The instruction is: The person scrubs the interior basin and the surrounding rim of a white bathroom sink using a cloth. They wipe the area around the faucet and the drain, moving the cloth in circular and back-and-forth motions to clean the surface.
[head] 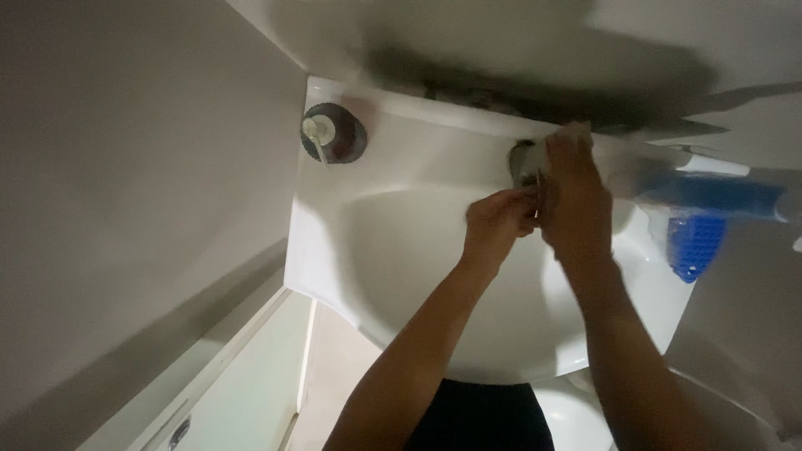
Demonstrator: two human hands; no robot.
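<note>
1. A grey wall (125, 167) fills the far left, well apart from both hands; below it runs a pale door frame (225, 367)

2. A dark soap bottle (334, 134) with a white pump stands on the back left corner of the white sink (334, 250), up and to the left of the left hand

3. The left hand (497, 225) reaches over the basin, fingers curled narrow and pinched together toward the tap (525, 163); whether it grips anything cannot be told through the blur

4. The tap, a dark metal fitting at the back rim of the sink, sits just above the left hand and just left of the right hand, partly hidden by both

5. The right hand (576, 196) lies against the tap's right side, touching the left hand's fingertips, its fingers bent and reaching up to the back rim; a pale blurred thing shows at its fingertips, and whether the hand holds it cannot be told

6. A blue bottle (710, 196) lies blurred just right of the right hand, with a blue ridged brush (696, 242) just below it on the sink's right edge

7. Both bare forearms rise from the bottom edge, over a dark garment (480, 418)
</note>
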